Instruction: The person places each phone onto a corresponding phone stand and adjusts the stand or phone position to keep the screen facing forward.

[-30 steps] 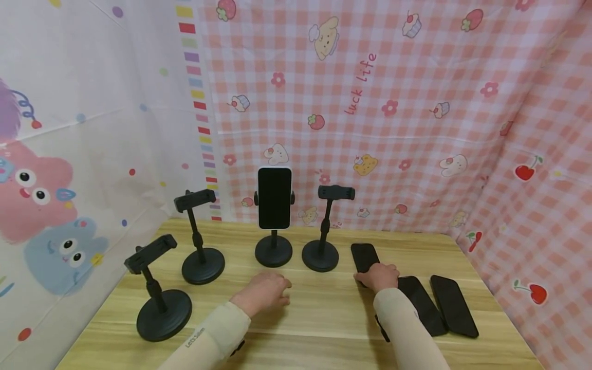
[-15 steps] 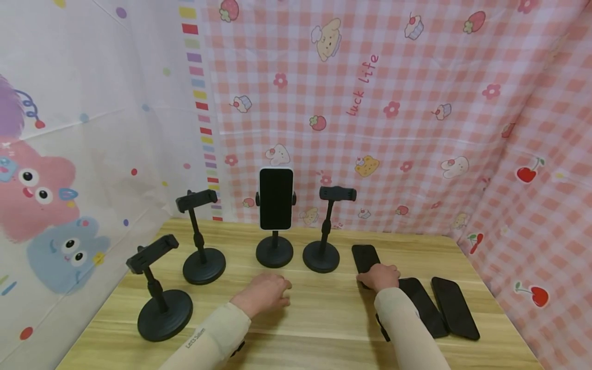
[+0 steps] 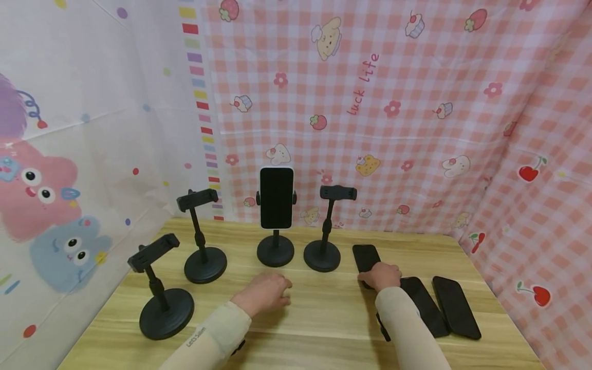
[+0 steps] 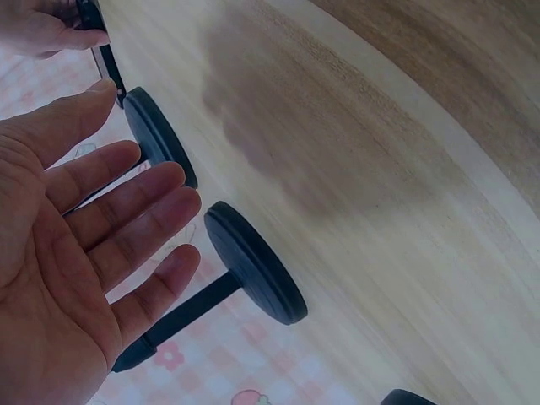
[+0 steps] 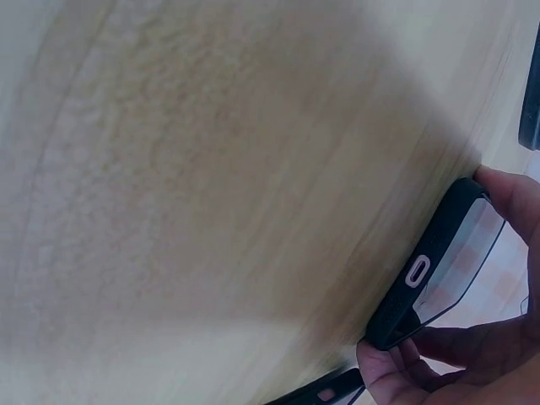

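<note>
In the head view my right hand (image 3: 383, 276) is at the near end of a black smartphone (image 3: 365, 255) lying on the wooden table. The right wrist view shows thumb and fingers gripping this phone (image 5: 462, 253) by its two long sides, near the end with the charging port. My left hand (image 3: 262, 294) hovers over the middle of the table, holding nothing, its fingers loosely extended. Behind it, a white-edged phone (image 3: 276, 198) sits upright in the clamp of a black phone stand (image 3: 275, 252). A phone stand with a bare clamp (image 3: 322, 256) is just right of that one.
Two more black phones (image 3: 423, 307) (image 3: 457, 307) lie side by side at the right, the nearer one partly behind my right sleeve. Two phone stands without phones (image 3: 205, 265) (image 3: 166, 313) stand at the left. Patterned cloths (image 3: 407, 77) hang around the table (image 3: 319, 334).
</note>
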